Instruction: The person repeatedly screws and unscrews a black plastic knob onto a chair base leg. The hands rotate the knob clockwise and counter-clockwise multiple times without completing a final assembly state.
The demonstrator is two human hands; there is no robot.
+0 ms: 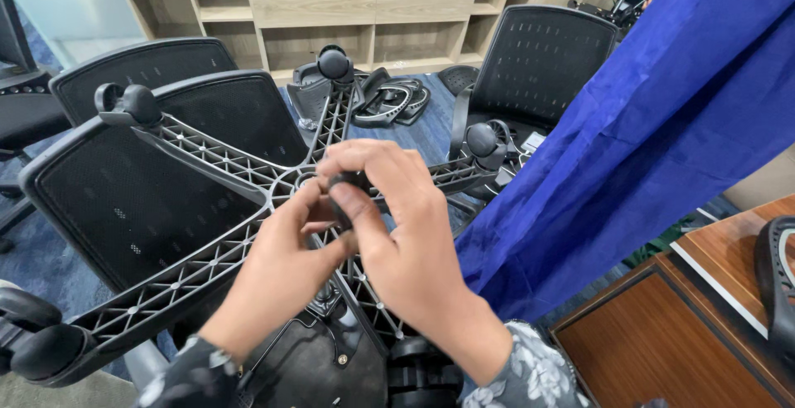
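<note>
An upturned black chair base, star-shaped with ribbed arms, lies in front of me with castor wheels on the arm ends. At its hub both my hands meet. My right hand pinches a small black round part between thumb and fingers. My left hand touches the same part from the left, fingertips against it. The hub itself is hidden behind my hands.
Several black mesh chair backs lean behind the base, another at the back right. Armrest parts lie on the blue floor. Wooden shelving stands behind. Blue cloth hangs on the right, above a wooden desk.
</note>
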